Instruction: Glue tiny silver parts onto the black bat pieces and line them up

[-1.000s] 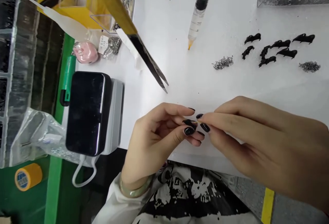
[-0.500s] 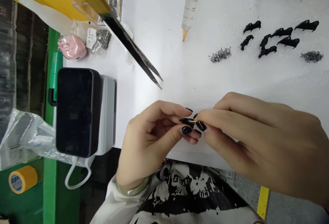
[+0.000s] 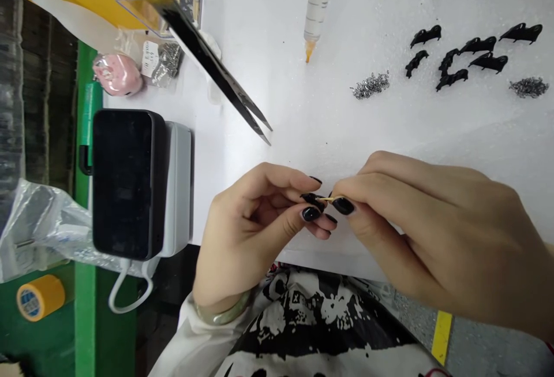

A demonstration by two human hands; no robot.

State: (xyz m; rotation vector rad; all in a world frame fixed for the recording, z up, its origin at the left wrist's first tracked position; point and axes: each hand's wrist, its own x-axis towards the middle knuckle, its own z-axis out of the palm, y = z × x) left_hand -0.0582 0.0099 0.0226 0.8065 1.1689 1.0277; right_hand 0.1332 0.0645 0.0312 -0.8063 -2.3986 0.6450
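Near the table's front edge, my left hand (image 3: 255,221) pinches a small black moulded piece (image 3: 310,197) between thumb and fingers. My right hand (image 3: 428,227) grips a thin wooden toothpick (image 3: 325,198), whose tip meets or nearly meets the black piece; exact contact is too small to tell. Beyond my right hand lie several similar black pieces (image 3: 476,45). One pile of tiny metal bits (image 3: 371,85) sits to their left and another metal pile (image 3: 528,87) to their right. A syringe (image 3: 318,10) with an orange tip lies farther back.
Pointed tweezers (image 3: 212,65) with a yellow upper part reach in from the upper left. A black phone-like device (image 3: 123,183) rests on a pale block at the left. Behind it are a pink object (image 3: 118,74) and a bag of metal parts (image 3: 168,64). A yellow tape roll (image 3: 41,297) lies lower left.
My right hand has drawn back slightly from the black piece, so more of the toothpick shows. The left hand keeps its pinch. The whole view has shifted a little.
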